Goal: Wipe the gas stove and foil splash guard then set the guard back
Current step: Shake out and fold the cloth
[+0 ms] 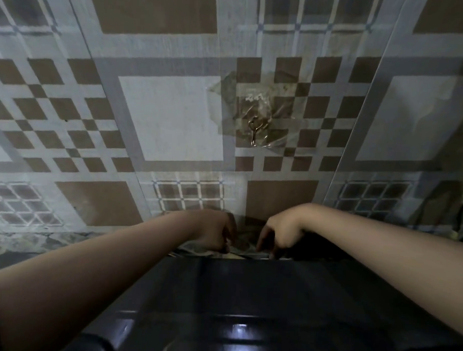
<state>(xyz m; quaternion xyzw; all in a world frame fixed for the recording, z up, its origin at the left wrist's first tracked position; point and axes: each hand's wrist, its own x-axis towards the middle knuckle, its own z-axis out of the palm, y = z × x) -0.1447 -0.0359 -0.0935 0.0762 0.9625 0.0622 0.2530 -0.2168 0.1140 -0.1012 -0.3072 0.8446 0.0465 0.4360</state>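
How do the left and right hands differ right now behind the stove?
The left hand reaches in from the lower left, its knuckles toward the wall; the right hand comes from the right, its fingers curled down and easier to see. Both are at the back edge of the dark stove, touching the crumpled foil splash guard.

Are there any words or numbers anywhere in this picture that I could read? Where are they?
None: nothing here has letters, numbers or a brand that can be read.
Foil splash guard: only brown and grey squares, no writing.
Taped patch on the guard: crinkly plastic with a small hook shape, no text.
Gas stove: dark shiny top, no label showing.
Left hand and right hand: nothing written on them.
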